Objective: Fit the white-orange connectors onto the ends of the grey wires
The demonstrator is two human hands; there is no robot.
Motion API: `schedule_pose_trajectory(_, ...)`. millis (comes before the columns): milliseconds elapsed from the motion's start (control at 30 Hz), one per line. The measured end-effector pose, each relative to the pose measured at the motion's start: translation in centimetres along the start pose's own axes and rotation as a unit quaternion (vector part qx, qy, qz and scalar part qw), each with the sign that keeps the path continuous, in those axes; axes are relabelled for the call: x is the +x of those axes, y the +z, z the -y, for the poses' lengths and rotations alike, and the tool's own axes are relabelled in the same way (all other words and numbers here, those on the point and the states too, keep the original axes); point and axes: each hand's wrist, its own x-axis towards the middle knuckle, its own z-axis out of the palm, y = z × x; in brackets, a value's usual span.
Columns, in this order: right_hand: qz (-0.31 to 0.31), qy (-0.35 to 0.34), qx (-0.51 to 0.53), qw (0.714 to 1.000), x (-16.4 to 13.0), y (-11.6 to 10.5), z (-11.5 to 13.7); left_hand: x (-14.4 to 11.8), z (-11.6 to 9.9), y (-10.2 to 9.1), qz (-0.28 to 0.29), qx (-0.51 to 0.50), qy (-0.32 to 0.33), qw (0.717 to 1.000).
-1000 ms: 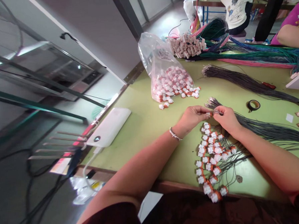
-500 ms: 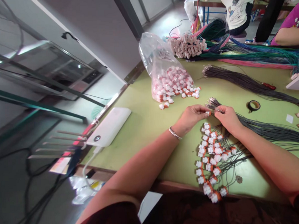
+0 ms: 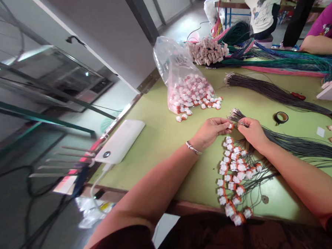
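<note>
My left hand (image 3: 211,131) pinches a small white and orange connector (image 3: 230,126) between thumb and fingertips. Close by on its right, my right hand (image 3: 252,133) is closed on thin dark wires with metal terminals at their tips (image 3: 243,124). Just behind both hands lies the end of a dark wire bundle (image 3: 236,114), which runs off to the right under my right forearm. In front of my hands, several white and orange connectors with wires attached (image 3: 235,167) are spread in rows toward the table's front edge. Whether a wire touches the held connector I cannot tell.
A clear plastic bag (image 3: 187,78) spills loose connectors onto the green table (image 3: 155,140). A white power bank (image 3: 122,141) lies at the left edge. Black tape (image 3: 280,117), a second dark wire bundle (image 3: 258,86) and coloured wires (image 3: 279,62) lie right and behind. Other people sit beyond.
Hardly anything differs. My left hand's fingers have shifted slightly around the connector, and the whole view has drifted a little. The person at the far right has moved an arm slightly.
</note>
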Motion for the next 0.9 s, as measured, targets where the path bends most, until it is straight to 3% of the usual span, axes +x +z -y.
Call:
schedule_pose_trajectory(433, 0.024, 0.003, -0.003, 1.000, 0.21, 0.30, -0.46, 0.47, 0.68, 0.51, 0.001, 0.074, 0.064, 0.995)
schedule_pose_trajectory(667, 0.019, 0.026, 0.031, 0.999, 0.44, 0.02, -0.60, 0.19, -0.02, 0.18, 0.012, 0.071, 0.050, 0.996)
schedule_pose_trajectory(900, 0.017, -0.003, 0.038, 0.999, 0.40, 0.07, -0.59, 0.26, 0.03, -0.31, 0.025, 0.034, 0.027, 0.999)
